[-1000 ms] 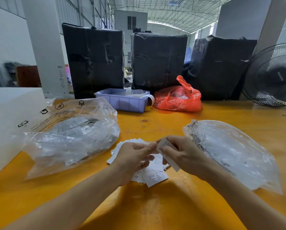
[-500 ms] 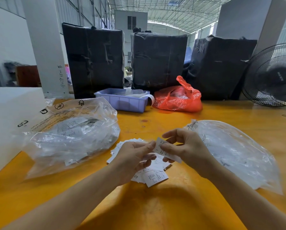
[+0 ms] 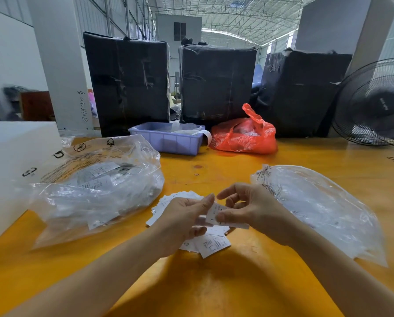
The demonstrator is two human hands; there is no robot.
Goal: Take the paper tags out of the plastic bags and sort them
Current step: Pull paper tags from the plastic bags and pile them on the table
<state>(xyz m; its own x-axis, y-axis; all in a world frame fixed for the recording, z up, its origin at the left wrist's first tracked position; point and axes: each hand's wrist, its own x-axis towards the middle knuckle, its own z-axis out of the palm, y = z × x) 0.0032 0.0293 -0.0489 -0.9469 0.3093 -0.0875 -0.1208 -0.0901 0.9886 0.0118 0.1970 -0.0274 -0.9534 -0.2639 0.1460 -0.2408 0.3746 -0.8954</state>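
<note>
Both hands — left hand, right hand — pinch one paper tag, hiding much of the tag pile.

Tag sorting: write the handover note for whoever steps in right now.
Left hand and right hand both pinch one paper tag above the loose tag pile on the yellow table.
The full clear bag, left, still holds many tags. The flat clear bag, right, looks nearly empty.
Done: a small pile of tags is out.
Left: place the held tag, empty the full bag, sort everything.
</note>
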